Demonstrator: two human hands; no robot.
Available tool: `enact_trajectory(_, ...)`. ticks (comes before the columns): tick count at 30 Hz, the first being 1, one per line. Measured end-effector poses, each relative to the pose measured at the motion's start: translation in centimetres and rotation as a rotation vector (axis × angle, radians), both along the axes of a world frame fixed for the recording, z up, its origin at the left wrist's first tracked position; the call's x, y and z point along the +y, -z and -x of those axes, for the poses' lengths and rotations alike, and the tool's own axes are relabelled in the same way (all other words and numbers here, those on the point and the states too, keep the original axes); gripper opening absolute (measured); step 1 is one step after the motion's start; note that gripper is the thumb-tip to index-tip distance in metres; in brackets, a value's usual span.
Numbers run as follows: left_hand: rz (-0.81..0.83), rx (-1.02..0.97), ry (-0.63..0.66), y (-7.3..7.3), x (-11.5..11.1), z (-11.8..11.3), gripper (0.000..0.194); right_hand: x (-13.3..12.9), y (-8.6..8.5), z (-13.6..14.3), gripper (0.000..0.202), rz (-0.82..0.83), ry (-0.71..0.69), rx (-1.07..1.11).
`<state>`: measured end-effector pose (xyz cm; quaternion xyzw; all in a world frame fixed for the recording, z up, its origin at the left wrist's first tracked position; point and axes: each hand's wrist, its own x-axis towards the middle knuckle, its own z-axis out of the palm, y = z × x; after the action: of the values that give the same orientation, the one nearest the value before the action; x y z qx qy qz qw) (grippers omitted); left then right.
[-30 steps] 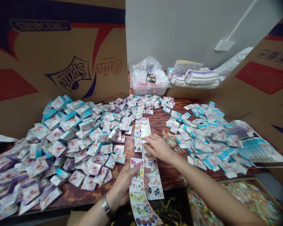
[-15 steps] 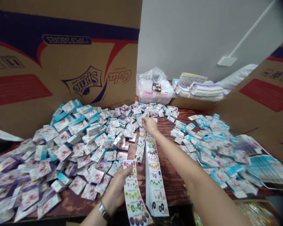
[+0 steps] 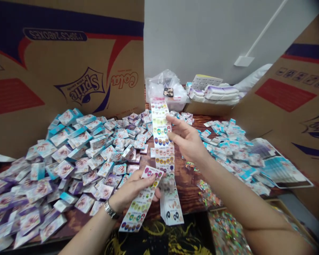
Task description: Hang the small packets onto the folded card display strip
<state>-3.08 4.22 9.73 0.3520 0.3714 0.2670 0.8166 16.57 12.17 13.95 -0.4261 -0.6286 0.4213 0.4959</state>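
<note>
My left hand (image 3: 136, 187), with a metal watch on the wrist, grips a strip of colourful nail stickers (image 3: 135, 215) between thumb and fingers. The strip slants down toward the table's front edge. Farther forward, my right hand (image 3: 188, 140) has its thumb and index finger at the right edge of another long sticker strip (image 3: 163, 141). That strip rises in front of the plastic bin, and its lower end overlaps a stack of sticker strips (image 3: 172, 210) on the table. How firmly the right fingers pinch is partly hidden.
Small printed boxes (image 3: 81, 166) are heaped on the left, and flatter blue-white ones (image 3: 228, 145) lie on the right. Large cartons (image 3: 117, 53) flank the table. A clear bin (image 3: 177, 102) stands at the back. Colourful small packets (image 3: 228, 230) fill a box at lower right.
My right hand has moved right and toward me from the far end, and a strip now stands up beside its fingers. My left hand has turned its strip to slant leftward. The view has shifted.
</note>
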Motion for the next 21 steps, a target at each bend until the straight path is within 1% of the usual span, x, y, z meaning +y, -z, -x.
enact_trajectory(1, 0.015, -0.042, 0.044, -0.4, -0.5, -0.2, 0.036, -0.2, -0.2, -0.5, 0.050, -0.009, 0.009, 0.002)
enact_trajectory(2, 0.040, -0.086, 0.080, -0.7, -1.0, -0.4, 0.038, -0.3, 0.0, -1.0, 0.052, -0.015, 0.018, 0.004)
enact_trajectory(3, 0.070, -0.122, 0.107, -0.7, -1.5, -0.6, 0.040, -0.3, 0.7, -1.4, 0.053, -0.016, 0.025, 0.002)
enact_trajectory(4, 0.105, -0.146, 0.124, -0.4, -1.9, -0.9, 0.042, -0.3, 1.8, -1.8, 0.053, -0.009, 0.031, -0.008)
enact_trajectory(5, 0.142, -0.153, 0.128, 0.1, -2.3, -1.2, 0.045, -0.3, 3.2, -2.2, 0.053, 0.005, 0.036, -0.030)
enact_trajectory(7, 0.226, -0.100, 0.110, 1.6, -2.9, -1.8, 0.045, -0.2, 6.7, -2.7, 0.052, 0.065, 0.055, -0.132)
enact_trajectory(9, 0.293, -0.013, 0.085, 3.3, -3.2, -2.3, 0.042, -0.2, 10.2, -2.9, 0.052, 0.154, 0.075, -0.323)
enact_trajectory(11, 0.323, 0.044, 0.072, 4.5, -3.4, -2.6, 0.041, -0.2, 12.7, -3.2, 0.051, 0.182, 0.082, -0.404)
enact_trajectory(12, 0.324, 0.058, 0.074, 4.8, -3.5, -2.6, 0.042, -0.2, 13.5, -3.3, 0.051, 0.182, 0.082, -0.430)
enact_trajectory(13, 0.321, 0.067, 0.074, 5.0, -3.6, -2.6, 0.043, -0.1, 13.9, -3.4, 0.052, 0.177, 0.079, -0.449)
enact_trajectory(15, 0.321, 0.086, 0.062, 5.0, -3.9, -2.2, 0.042, 0.0, 14.0, -3.6, 0.053, 0.169, 0.071, -0.506)
enact_trajectory(21, 0.307, 0.113, -0.035, 4.1, -4.0, -0.7, 0.032, 0.2, 13.1, -3.2, 0.053, 0.129, 0.052, -0.731)
